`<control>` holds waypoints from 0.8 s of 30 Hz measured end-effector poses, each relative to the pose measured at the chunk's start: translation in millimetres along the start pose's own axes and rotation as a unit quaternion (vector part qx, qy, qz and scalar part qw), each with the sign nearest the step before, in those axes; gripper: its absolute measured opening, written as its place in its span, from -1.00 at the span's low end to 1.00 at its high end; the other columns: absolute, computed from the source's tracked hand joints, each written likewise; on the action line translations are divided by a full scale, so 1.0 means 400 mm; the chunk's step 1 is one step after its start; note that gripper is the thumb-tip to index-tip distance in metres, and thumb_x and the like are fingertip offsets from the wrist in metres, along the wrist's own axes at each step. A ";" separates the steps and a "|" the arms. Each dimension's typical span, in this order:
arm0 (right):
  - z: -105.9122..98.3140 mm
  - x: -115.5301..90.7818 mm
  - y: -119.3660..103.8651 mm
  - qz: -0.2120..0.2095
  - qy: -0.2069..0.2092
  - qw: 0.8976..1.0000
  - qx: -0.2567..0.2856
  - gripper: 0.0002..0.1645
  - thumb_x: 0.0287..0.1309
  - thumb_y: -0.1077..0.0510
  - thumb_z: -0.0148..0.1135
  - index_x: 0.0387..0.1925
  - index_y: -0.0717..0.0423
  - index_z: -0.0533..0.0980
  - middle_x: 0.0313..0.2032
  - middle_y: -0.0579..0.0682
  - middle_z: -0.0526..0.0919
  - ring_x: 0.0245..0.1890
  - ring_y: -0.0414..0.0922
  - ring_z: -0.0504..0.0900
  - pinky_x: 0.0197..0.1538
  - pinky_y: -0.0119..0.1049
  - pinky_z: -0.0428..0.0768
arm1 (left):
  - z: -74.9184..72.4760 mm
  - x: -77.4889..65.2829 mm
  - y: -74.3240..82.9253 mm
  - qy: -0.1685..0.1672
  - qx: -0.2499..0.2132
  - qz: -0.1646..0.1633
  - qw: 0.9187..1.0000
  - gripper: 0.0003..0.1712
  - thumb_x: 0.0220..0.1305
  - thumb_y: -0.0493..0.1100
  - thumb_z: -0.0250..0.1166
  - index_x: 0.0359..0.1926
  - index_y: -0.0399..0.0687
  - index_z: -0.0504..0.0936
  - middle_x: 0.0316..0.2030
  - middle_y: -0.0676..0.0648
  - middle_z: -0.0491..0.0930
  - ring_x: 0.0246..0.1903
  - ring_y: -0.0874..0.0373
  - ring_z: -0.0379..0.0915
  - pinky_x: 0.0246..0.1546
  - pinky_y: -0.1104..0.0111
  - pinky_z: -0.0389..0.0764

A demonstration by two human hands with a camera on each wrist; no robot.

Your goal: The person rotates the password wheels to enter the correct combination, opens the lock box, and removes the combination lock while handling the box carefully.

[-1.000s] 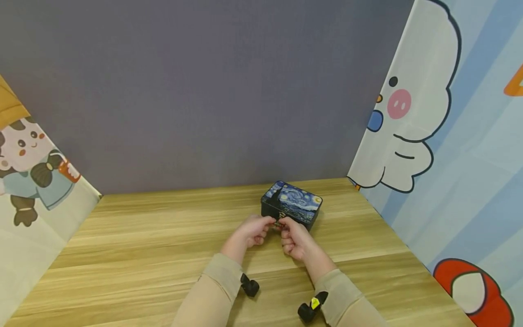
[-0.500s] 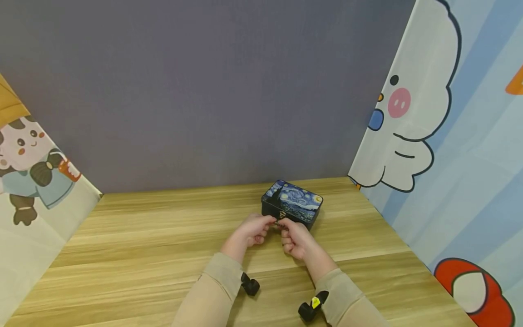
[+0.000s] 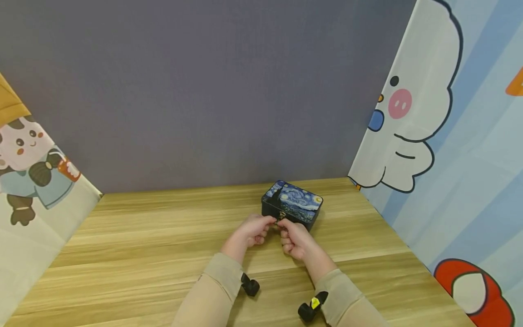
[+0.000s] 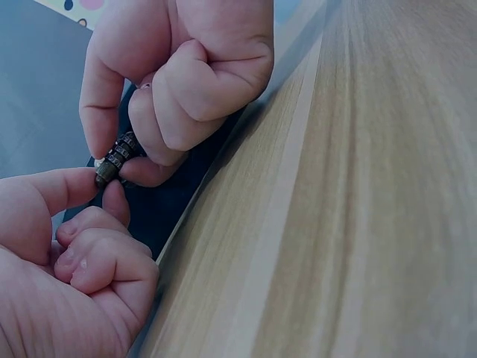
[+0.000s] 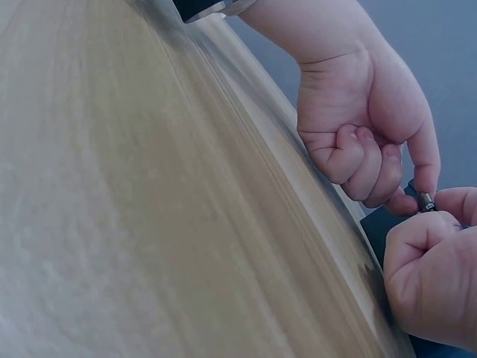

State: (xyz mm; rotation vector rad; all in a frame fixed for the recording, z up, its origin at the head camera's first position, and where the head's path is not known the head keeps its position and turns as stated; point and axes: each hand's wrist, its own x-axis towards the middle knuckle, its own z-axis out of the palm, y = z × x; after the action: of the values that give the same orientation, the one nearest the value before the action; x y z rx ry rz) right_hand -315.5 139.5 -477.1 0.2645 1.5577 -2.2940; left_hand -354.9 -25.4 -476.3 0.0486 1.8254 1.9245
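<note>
The small lock (image 4: 117, 157) is a dark, bronze-toned cylinder with ridged rings, their markings too small to read. The left hand (image 3: 254, 230) and right hand (image 3: 296, 239) pinch its opposite ends at the near side of a black box (image 3: 293, 201). The box's lid bears a swirling blue-and-yellow night sky, right of centre on the far desk (image 3: 155, 245).

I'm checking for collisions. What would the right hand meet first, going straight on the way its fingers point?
Beyond the small metal cylinder the right hand pinches, likely the left hand; depth is unclear, so the box might come first.
</note>
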 end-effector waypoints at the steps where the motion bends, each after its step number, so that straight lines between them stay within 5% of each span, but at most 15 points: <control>1: 0.000 0.000 0.000 0.000 0.000 1.000 0.001 -0.80 0.27 0.15 0.16 -0.44 0.03 0.35 -0.69 -0.21 0.13 -0.79 -0.36 0.07 -0.71 -0.51 0.01 | 0.000 -0.001 0.001 0.000 0.001 0.000 1.000 -0.73 0.30 -0.09 0.31 -0.40 -0.16 0.47 -0.69 0.12 0.17 -0.74 0.30 0.01 -0.73 0.47 0.14; 24: -0.001 -0.002 -0.002 0.001 -0.007 1.000 -0.009 -0.78 0.28 0.11 0.15 -0.45 0.03 0.35 -0.71 -0.22 0.11 -0.78 -0.35 0.07 -0.71 -0.50 0.02 | 0.005 -0.003 -0.001 0.009 0.001 0.002 1.000 -0.69 0.28 -0.08 0.31 -0.53 -0.04 0.43 -0.69 0.11 0.19 -0.74 0.28 0.03 -0.72 0.47 0.16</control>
State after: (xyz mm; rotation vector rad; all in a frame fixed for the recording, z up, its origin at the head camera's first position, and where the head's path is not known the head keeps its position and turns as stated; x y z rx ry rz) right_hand -315.1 140.5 -476.3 0.2453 1.5708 -2.2738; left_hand -353.1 -24.2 -475.9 0.0354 1.8387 1.9317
